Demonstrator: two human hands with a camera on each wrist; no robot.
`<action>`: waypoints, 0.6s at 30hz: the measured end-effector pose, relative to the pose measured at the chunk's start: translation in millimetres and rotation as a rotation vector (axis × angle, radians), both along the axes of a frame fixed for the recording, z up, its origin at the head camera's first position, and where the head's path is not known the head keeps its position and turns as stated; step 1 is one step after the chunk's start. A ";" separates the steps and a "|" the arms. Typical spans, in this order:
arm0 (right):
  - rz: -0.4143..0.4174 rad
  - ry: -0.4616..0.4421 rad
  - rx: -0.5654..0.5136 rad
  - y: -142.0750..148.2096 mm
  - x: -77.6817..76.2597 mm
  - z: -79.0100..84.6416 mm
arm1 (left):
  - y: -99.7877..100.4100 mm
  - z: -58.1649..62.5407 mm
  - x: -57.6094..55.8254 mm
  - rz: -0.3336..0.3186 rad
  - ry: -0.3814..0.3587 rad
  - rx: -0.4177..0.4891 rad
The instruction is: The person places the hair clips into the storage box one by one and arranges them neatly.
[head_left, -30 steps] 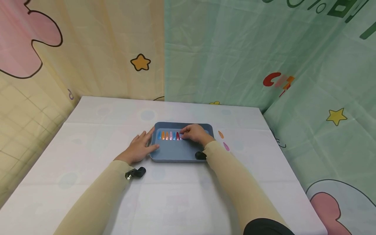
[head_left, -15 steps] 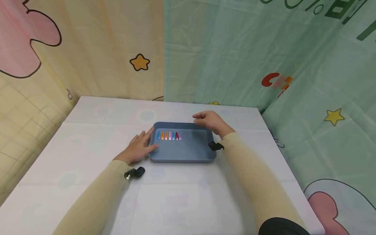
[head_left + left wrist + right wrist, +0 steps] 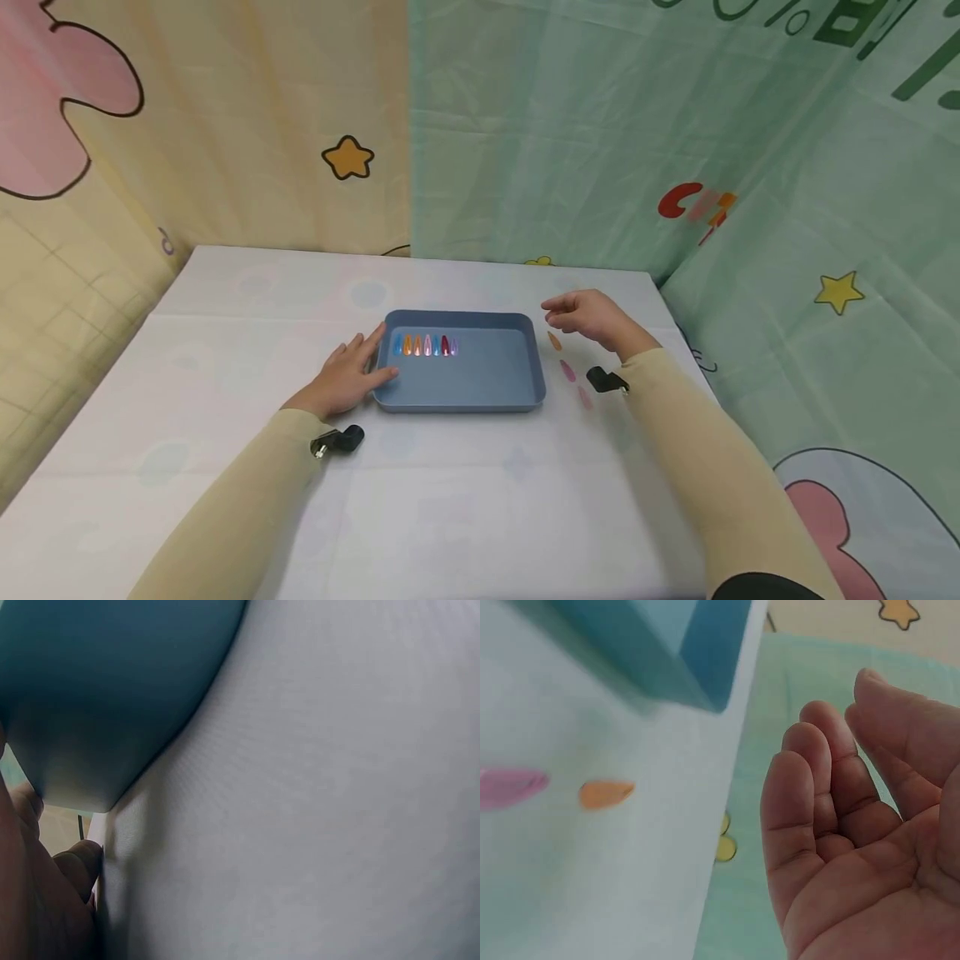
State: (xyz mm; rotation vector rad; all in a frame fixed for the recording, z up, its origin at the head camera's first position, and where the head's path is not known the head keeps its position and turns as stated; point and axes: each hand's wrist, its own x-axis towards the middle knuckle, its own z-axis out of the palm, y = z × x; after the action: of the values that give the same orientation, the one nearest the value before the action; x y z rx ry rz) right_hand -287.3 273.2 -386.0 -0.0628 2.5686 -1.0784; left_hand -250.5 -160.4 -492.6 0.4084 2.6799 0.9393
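A blue-grey tray (image 3: 472, 387) lies on the table, with several teardrop-shaped snap hair clips in a row at its upper left. That row runs from a blue clip (image 3: 398, 345) to a red clip (image 3: 445, 345) and a purple clip (image 3: 454, 346). My left hand (image 3: 341, 379) rests at the tray's left edge, fingers spread. My right hand (image 3: 592, 318) is off the tray's right side, above an orange clip (image 3: 554, 341), with nothing held. Below that clip lie a magenta clip (image 3: 567, 371) and a pale pink clip (image 3: 585, 397). Loosely bent fingers (image 3: 787, 802) show in the right wrist view.
A white cloth (image 3: 450, 500) covers the table. Printed curtains, a yellow one (image 3: 262, 125) and a green one (image 3: 540, 150), hang behind it, and the green one continues along the right side.
My right hand has left the purple clip at the end of the row and moved right, past the tray's edge to the loose clips. My left hand stays at the tray.
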 end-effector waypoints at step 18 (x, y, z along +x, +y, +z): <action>0.011 -0.054 0.160 50.0 45.9 -39.6 | 0.2 -2.2 -1.4 0.006 -0.001 0.005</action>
State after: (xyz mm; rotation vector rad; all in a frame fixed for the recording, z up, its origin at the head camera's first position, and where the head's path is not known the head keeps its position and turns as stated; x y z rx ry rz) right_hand -241.4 323.2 -425.7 -0.0073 2.5922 -0.8551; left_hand -251.9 -160.2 -494.7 0.4005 2.6799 0.9473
